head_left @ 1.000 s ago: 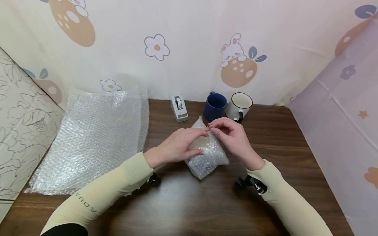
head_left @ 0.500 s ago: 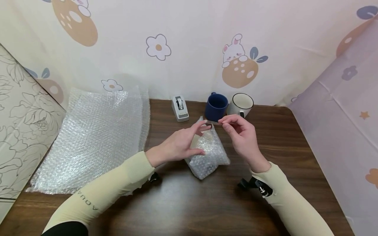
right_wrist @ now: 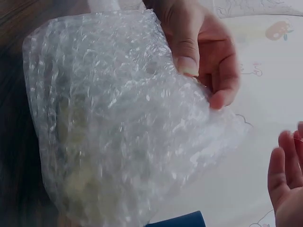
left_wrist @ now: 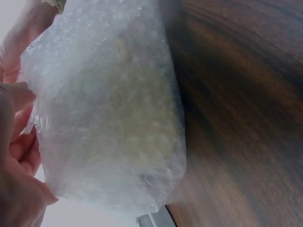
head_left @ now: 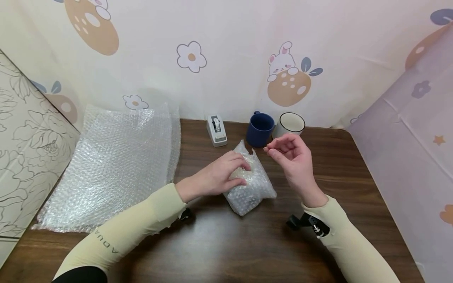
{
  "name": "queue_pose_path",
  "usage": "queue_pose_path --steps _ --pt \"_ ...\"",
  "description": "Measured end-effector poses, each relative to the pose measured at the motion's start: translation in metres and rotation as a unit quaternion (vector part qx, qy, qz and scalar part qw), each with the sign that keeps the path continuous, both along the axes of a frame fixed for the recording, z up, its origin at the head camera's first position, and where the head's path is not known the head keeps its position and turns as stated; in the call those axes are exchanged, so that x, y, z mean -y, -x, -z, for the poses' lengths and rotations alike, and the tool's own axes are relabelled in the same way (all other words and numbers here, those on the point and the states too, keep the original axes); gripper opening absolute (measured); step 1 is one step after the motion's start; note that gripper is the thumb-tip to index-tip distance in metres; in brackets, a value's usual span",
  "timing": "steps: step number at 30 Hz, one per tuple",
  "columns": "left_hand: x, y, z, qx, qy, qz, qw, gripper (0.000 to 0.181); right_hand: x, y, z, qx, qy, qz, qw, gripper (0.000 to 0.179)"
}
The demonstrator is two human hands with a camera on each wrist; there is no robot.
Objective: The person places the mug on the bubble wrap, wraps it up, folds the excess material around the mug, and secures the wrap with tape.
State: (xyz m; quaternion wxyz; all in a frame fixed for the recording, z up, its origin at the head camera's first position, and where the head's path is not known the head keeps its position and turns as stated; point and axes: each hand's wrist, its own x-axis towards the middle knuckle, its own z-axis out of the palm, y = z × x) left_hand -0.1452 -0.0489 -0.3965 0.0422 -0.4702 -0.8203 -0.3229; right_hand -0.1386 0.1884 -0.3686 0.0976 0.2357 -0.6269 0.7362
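A bubble-wrapped package [head_left: 253, 182] lies on the table between the hands. Something yellowish shows dimly through its wrap [left_wrist: 137, 113], but its kind is hidden. My left hand [head_left: 223, 173] grips the package from its left side, thumb and bent fingers over the top; in the right wrist view the left hand [right_wrist: 203, 52] has thumb and fingers around the wrap's edge. My right hand [head_left: 293, 161] is raised just right of the package, apart from it, with thumb and fingertips pinched together. A thin clear strip, apparently tape, shows faintly at the right hand [right_wrist: 289, 184] in the right wrist view.
Behind the package stand a blue mug [head_left: 260, 129] and a white mug [head_left: 291, 122] with a dark rim, partly covered by the right hand. A white tape dispenser [head_left: 217, 131] sits left of them. Bubble wrap sheets [head_left: 120, 169] cover the table's left side.
My right hand has drawn away from the package to the right, after a clear strip stretched between both hands. My left fingers have come down and curled over the package.
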Motion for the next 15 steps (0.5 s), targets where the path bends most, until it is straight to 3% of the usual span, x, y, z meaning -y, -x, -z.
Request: queue_pose_path --steps 4,8,11,15 --pt "0.0 -0.004 0.003 -0.025 0.008 -0.015 0.9995 0.031 0.0 0.0 0.0 0.022 0.021 -0.025 0.9992 0.034" --pt "-0.001 -0.007 0.007 -0.082 0.037 -0.037 0.9953 0.032 0.001 0.003 -0.002 0.056 0.008 -0.049 0.9972 0.041" --pt "-0.001 -0.008 0.008 -0.116 0.045 -0.044 0.9913 0.033 0.004 0.006 0.0 0.083 -0.054 -0.038 0.9943 0.045" --pt "-0.001 -0.008 0.007 -0.116 0.043 -0.047 0.9912 0.034 0.012 0.009 0.007 0.096 -0.165 0.002 0.9816 0.047"
